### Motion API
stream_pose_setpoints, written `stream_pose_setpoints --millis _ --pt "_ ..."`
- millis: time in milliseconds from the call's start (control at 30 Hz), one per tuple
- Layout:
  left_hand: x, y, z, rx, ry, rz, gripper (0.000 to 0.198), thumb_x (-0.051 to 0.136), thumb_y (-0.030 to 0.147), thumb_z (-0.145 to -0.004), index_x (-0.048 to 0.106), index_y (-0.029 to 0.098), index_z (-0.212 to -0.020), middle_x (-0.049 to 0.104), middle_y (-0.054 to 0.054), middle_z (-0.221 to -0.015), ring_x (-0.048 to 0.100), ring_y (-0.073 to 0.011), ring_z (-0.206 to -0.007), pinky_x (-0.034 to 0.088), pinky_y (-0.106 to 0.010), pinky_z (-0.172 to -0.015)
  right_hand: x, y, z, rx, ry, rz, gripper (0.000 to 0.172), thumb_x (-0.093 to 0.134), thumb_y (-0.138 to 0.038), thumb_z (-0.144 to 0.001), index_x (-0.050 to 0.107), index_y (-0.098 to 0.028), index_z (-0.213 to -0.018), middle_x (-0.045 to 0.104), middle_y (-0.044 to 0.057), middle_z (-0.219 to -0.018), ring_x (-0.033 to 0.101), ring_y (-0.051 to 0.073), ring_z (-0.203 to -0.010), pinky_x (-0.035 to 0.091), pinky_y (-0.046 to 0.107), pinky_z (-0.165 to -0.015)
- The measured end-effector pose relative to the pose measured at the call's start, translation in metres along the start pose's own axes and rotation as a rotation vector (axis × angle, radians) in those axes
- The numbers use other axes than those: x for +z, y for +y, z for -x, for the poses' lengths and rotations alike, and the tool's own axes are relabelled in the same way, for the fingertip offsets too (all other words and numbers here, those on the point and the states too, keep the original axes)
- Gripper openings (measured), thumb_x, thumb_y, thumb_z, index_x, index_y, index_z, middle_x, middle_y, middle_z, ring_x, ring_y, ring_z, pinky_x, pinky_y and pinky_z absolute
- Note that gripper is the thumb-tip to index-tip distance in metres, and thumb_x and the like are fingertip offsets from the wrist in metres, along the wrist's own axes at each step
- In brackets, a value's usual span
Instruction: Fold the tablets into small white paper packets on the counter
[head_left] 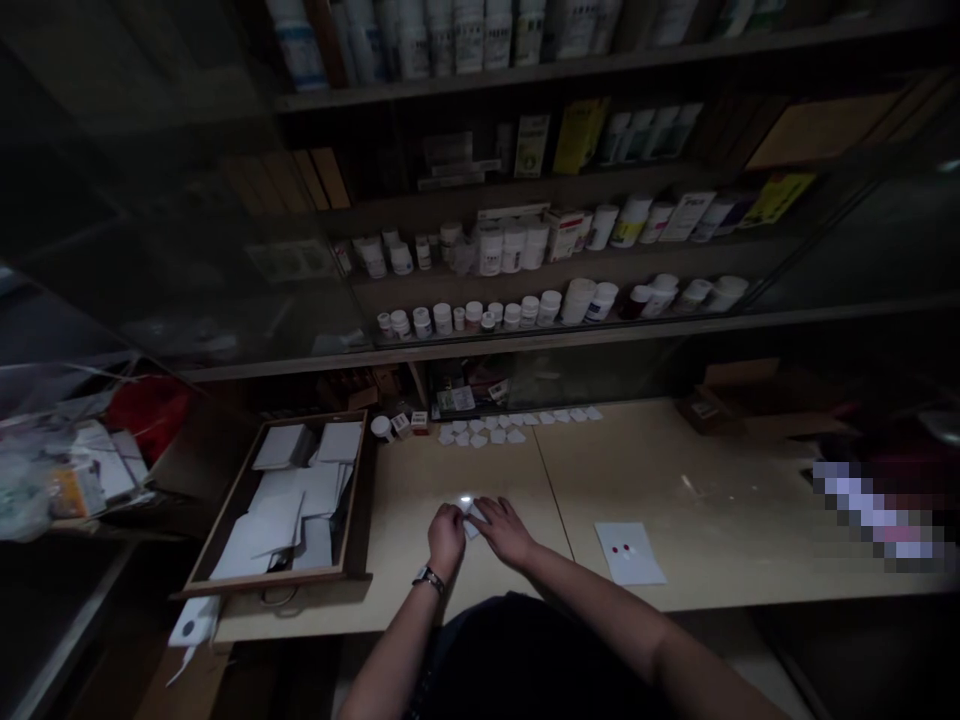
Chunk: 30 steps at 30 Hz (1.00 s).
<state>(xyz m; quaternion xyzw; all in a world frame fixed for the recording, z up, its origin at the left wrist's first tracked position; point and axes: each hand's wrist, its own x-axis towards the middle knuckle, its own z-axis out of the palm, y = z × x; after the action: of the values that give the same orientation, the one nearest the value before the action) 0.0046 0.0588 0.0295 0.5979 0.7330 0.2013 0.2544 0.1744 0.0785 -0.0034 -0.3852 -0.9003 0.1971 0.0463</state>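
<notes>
Between my hands, low over the desk, is a small folded piece of white paper with a bright glint at its top. My left hand, with a watch on the wrist, has its fingers closed on the paper's left side. My right hand grips the right side, its fingers bent down over it. Part of the paper is hidden beneath the fingers. To the right lies a flat white sheet with two red pills and something pale on it. Along the back are several small folded paper packets in rows.
A wooden drawer holding stacks of white paper stands on the left, near a white power strip. Small bottles and boxes sit behind it. Shelves of medicine bottles rise at the back. An open cardboard box is at right.
</notes>
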Motion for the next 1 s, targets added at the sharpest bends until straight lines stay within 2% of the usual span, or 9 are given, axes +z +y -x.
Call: stream_pose_setpoints --millis 67,233,600,700,833,1000 --pt "0.001 -0.006 0.005 0.121 -0.007 -0.047 0.025 0.045 0.009 -0.085 0.068 0.017 -0.082 0.065 -0.007 -0.090 0.060 -0.0174 -0.085 0.042 -0.025 -0.076 -0.002 -0.002 0.000 0.010 0.007 -0.001 0.040 0.043 -0.020 -0.095 0.053 -0.028 -0.133 0.041 0.010 -0.149 0.032 0.027 -0.137 0.020 0.054 -0.111" --pt "0.005 -0.015 0.013 0.262 -0.032 -0.146 0.023 0.047 0.011 -0.087 0.069 0.019 -0.086 0.064 -0.007 -0.091 0.059 -0.0179 -0.089 0.043 -0.025 -0.078 -0.002 -0.003 0.001 0.034 0.005 -0.013 0.033 0.042 -0.020 -0.095 0.063 -0.022 -0.121 0.038 0.012 -0.151 0.030 0.028 -0.139 0.016 0.055 -0.113" --pt "0.007 -0.034 0.018 0.503 -0.117 -0.326 0.026 0.041 0.014 -0.093 0.066 0.021 -0.096 0.064 -0.008 -0.097 0.058 -0.0201 -0.094 0.047 -0.027 -0.077 0.004 -0.002 0.001 0.041 0.040 -0.026 0.033 0.042 -0.021 -0.095 0.065 -0.021 -0.119 0.040 0.011 -0.150 0.032 0.027 -0.137 0.017 0.052 -0.114" --pt "0.007 -0.035 0.024 0.530 -0.147 -0.343 0.025 0.043 0.014 -0.092 0.065 0.024 -0.099 0.063 -0.009 -0.099 0.057 -0.0224 -0.097 0.048 -0.029 -0.076 0.002 0.000 0.001 0.055 0.120 -0.066 0.033 0.046 -0.018 -0.091 0.066 -0.023 -0.117 0.047 0.010 -0.144 0.038 0.027 -0.131 0.023 0.049 -0.111" --pt "0.007 -0.035 0.028 0.534 -0.149 -0.354 0.026 0.043 0.012 -0.091 0.064 0.024 -0.102 0.063 -0.009 -0.104 0.057 -0.0223 -0.099 0.049 -0.030 -0.077 -0.003 0.004 0.003 0.055 0.223 -0.110 0.039 0.046 -0.015 -0.088 0.061 -0.021 -0.124 0.055 0.013 -0.133 0.046 0.026 -0.123 0.033 0.046 -0.105" --pt "0.010 -0.035 0.026 0.551 -0.131 -0.371 0.022 0.046 0.011 -0.090 0.063 0.021 -0.099 0.063 -0.008 -0.099 0.058 -0.0205 -0.097 0.049 -0.027 -0.075 -0.001 0.003 0.006 -0.136 0.059 -0.053 0.046 0.040 -0.017 -0.094 0.047 -0.025 -0.139 0.044 0.010 -0.147 0.035 0.023 -0.136 0.023 0.051 -0.111"
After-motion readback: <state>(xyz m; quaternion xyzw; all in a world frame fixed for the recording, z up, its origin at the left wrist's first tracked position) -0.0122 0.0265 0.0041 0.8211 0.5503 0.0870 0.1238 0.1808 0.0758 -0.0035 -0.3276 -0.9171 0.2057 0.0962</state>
